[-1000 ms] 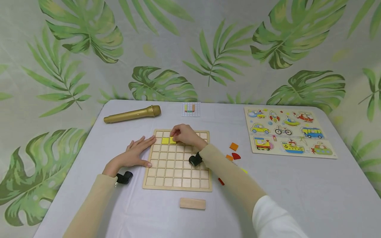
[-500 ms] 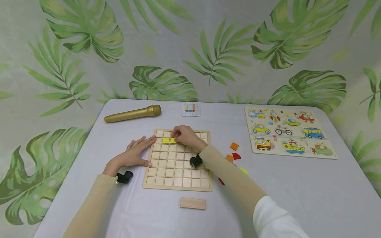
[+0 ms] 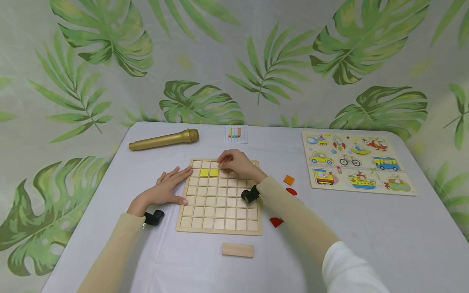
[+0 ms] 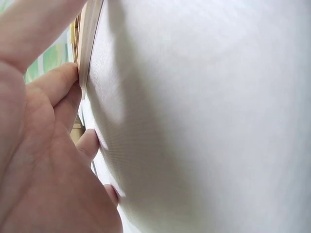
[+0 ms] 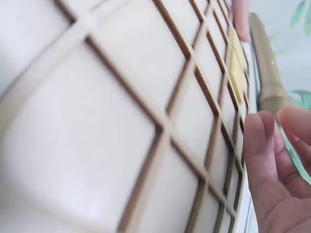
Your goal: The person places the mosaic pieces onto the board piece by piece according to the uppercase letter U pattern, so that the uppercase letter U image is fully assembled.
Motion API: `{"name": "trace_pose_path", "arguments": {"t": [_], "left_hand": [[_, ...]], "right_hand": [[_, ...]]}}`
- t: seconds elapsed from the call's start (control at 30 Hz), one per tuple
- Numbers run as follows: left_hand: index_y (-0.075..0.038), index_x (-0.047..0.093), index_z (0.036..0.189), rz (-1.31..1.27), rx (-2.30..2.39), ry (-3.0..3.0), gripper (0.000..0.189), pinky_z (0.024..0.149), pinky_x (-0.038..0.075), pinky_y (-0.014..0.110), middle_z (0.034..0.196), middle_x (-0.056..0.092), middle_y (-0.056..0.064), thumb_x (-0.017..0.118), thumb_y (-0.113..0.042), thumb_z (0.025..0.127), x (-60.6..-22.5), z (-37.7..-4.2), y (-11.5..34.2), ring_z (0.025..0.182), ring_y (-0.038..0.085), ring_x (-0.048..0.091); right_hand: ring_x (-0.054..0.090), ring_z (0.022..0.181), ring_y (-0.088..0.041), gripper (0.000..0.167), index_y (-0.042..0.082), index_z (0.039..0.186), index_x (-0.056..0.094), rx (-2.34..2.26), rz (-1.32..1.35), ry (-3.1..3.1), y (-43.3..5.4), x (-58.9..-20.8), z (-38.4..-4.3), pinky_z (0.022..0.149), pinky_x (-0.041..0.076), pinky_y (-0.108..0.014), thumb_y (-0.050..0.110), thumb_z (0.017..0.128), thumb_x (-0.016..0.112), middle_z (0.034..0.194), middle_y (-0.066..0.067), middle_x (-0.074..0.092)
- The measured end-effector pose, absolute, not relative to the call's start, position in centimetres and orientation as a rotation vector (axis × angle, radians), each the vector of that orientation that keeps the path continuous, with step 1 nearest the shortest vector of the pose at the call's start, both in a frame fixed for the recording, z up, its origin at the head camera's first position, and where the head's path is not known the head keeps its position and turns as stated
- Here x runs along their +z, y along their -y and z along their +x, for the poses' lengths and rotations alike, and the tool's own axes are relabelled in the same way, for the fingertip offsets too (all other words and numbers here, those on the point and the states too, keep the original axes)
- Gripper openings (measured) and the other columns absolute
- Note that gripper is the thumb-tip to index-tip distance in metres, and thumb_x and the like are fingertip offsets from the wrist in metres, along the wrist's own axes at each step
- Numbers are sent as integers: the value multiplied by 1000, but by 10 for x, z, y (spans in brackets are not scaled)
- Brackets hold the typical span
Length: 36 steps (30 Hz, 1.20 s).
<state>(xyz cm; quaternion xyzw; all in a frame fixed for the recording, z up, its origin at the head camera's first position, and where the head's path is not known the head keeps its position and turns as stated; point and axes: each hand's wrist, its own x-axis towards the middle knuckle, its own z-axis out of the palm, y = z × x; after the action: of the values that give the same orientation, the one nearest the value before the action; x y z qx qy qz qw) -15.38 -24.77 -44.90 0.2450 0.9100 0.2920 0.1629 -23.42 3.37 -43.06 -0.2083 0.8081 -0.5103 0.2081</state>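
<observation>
A wooden grid board (image 3: 220, 201) lies on the white table. Two yellow square tiles, the left one (image 3: 204, 172) and the right one (image 3: 214, 172), sit side by side in its second row from the back. Just right of them, my right hand (image 3: 238, 162) hovers over the board with loosely bent fingers; the right wrist view shows nothing between its fingertips (image 5: 256, 127). My left hand (image 3: 165, 189) is spread along the board's left edge, fingers and thumb touching the frame. In the left wrist view, its fingers (image 4: 56, 80) reach the board's side (image 4: 88, 43).
To the right lie an orange tile (image 3: 289, 180) and red quarter-round pieces (image 3: 276, 221), partly behind my right sleeve. A wooden block (image 3: 237, 250) is in front of the board. Behind stand a pattern card (image 3: 236, 134) and gold microphone (image 3: 164, 140). A picture puzzle (image 3: 338, 180) lies far right.
My right hand has let go of the second yellow tile and shifted right, uncovering it. The right sleeve now hides some loose pieces and exposes more of a red one. My left hand stays put.
</observation>
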Motion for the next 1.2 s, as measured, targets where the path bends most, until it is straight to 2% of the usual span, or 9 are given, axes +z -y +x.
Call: {"name": "trace_pose_path", "arguments": {"t": [0.27, 0.43, 0.6, 0.77, 1.0, 1.2], "left_hand": [[-5, 21, 152, 693, 821, -2600, 101, 104, -7, 66, 158, 13, 13, 78, -41, 77, -450, -154, 247, 142, 41, 0], [-6, 21, 153, 694, 830, -2596, 100, 104, -7, 66, 159, 13, 12, 77, -41, 77, -450, -153, 246, 142, 41, -1], [-8, 19, 153, 688, 813, -2599, 102, 105, -8, 64, 159, 12, 10, 77, -42, 77, -450, -154, 246, 143, 39, -1], [-9, 20, 153, 690, 818, -2596, 102, 105, -7, 65, 159, 12, 10, 78, -42, 76, -451, -155, 247, 143, 39, 0], [-9, 20, 153, 684, 819, -2590, 102, 105, -7, 64, 159, 12, 10, 78, -42, 76, -450, -155, 246, 143, 39, 0], [-11, 19, 154, 679, 803, -2595, 103, 105, -7, 64, 159, 12, 8, 77, -45, 76, -452, -156, 247, 143, 38, -1]], "right_hand": [[61, 77, -21, 17, -3, 104, 68, -1314, -642, -2303, -42, -431, -233, 68, 50, -28, 1, 89, 61, 92, -9, 66], [58, 88, -18, 23, 1, 108, 69, -1176, -739, -2364, -29, -434, -229, 77, 47, -27, 2, 86, 65, 102, -8, 65], [57, 89, -20, 22, 0, 107, 69, -1098, -775, -2425, -21, -431, -224, 80, 47, -28, 2, 85, 68, 101, -10, 63], [56, 82, -18, 15, 0, 101, 66, -1152, -752, -2418, -17, -432, -225, 75, 45, -25, -2, 86, 66, 93, -9, 63], [53, 64, -18, 9, -1, 93, 66, -1282, -654, -2362, -13, -430, -225, 59, 44, -24, -4, 86, 61, 77, -7, 62], [57, 66, -20, 8, 0, 92, 67, -1314, -638, -2291, -6, -429, -223, 60, 48, -26, -1, 87, 62, 80, -7, 64]]}}
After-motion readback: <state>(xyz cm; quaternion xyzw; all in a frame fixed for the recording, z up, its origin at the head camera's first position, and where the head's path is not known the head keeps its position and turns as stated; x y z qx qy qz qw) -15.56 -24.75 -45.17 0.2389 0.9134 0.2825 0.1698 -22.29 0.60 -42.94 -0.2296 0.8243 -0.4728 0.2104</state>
